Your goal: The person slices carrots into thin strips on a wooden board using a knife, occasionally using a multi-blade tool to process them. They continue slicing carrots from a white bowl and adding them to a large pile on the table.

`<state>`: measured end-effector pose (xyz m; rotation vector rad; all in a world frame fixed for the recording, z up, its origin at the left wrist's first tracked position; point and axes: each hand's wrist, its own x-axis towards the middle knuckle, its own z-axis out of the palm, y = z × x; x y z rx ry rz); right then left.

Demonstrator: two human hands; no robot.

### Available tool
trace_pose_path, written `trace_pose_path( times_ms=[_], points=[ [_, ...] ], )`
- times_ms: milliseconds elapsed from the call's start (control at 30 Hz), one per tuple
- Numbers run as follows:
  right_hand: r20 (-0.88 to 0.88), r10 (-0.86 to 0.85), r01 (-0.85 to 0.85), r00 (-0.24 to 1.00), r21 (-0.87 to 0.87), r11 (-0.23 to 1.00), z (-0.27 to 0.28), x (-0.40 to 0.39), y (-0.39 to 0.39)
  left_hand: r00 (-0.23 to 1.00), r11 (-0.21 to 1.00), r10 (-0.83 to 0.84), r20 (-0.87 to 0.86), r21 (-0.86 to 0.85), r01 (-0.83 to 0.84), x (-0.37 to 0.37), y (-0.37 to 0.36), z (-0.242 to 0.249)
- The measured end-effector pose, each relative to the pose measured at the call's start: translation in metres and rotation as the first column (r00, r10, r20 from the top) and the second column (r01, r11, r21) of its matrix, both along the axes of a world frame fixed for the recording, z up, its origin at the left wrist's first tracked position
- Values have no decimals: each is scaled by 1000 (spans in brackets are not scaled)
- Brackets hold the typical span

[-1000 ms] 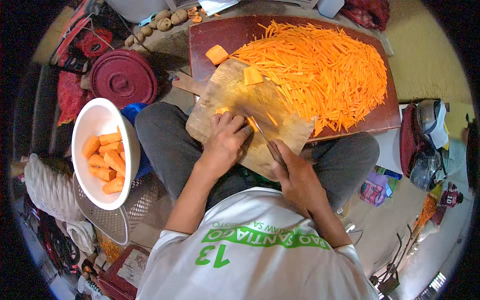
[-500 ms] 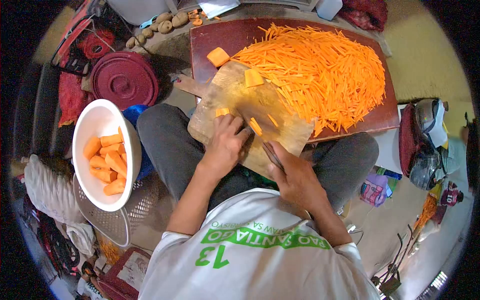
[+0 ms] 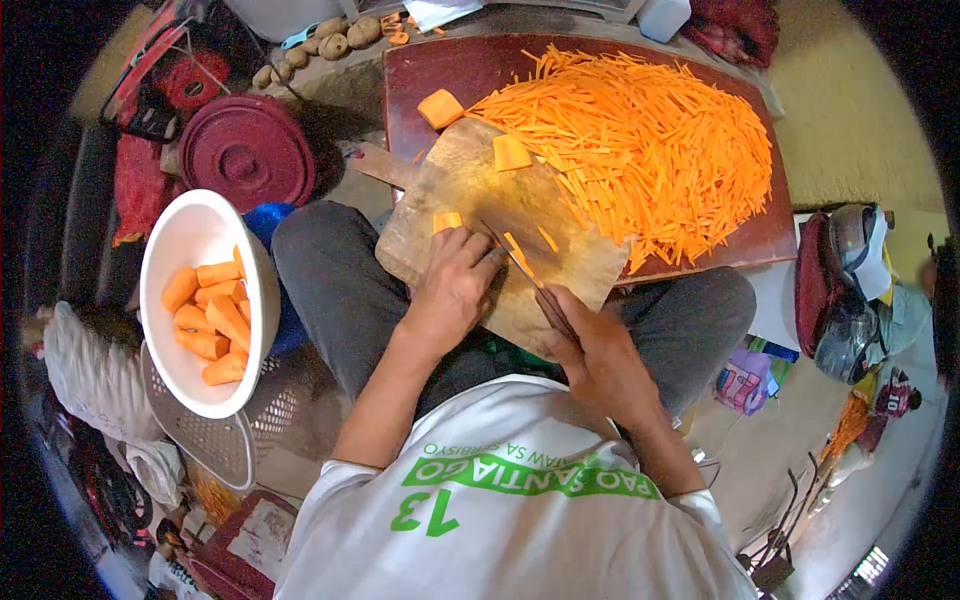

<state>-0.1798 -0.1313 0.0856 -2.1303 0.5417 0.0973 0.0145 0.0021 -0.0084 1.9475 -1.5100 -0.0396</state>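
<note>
On the round wooden cutting board, my left hand presses down on an orange carrot piece with curled fingers. My right hand is wrapped round the handle of a knife, whose blade points up and left, close beside my left fingertips. Thin carrot sticks lie along the blade. A cut carrot chunk rests at the board's upper edge. Another chunk sits beyond the board, beside a large heap of carrot strips.
The board overlaps a dark red table. At left, a white basin holds several peeled carrots. Behind it are a maroon lidded tub and several potatoes. Plastic bags lie at right.
My right hand has shifted slightly right and down with the knife, and the blade shows more clearly beside the carrot sticks. My left hand stays nearly in place.
</note>
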Motion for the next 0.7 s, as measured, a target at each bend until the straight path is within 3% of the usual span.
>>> trace_pose_path(
  times_ms=[133, 333, 433, 633, 700],
  points=[
    [64, -20, 25, 998, -77, 997, -12, 2, 6, 1000, 1000, -3, -26, 26, 4, 1, -1, 4],
    [-98, -39, 46, 994, 74, 996, 8, 19, -2, 998, 999, -31, -62, 24, 33, 8, 1, 5],
    [24, -2, 6, 1000, -140, 990, 3, -1, 6, 998, 1000, -15, -66, 11, 15, 6, 2, 6],
    [81, -23, 28, 996, -55, 998, -18, 24, 5, 998, 999, 19, -66, 47, -16, 2, 0, 8],
    [-2, -42, 42, 999, 23, 999, 0, 22, 3, 997, 998, 24, -67, 54, -20, 5, 0, 9]
  ],
)
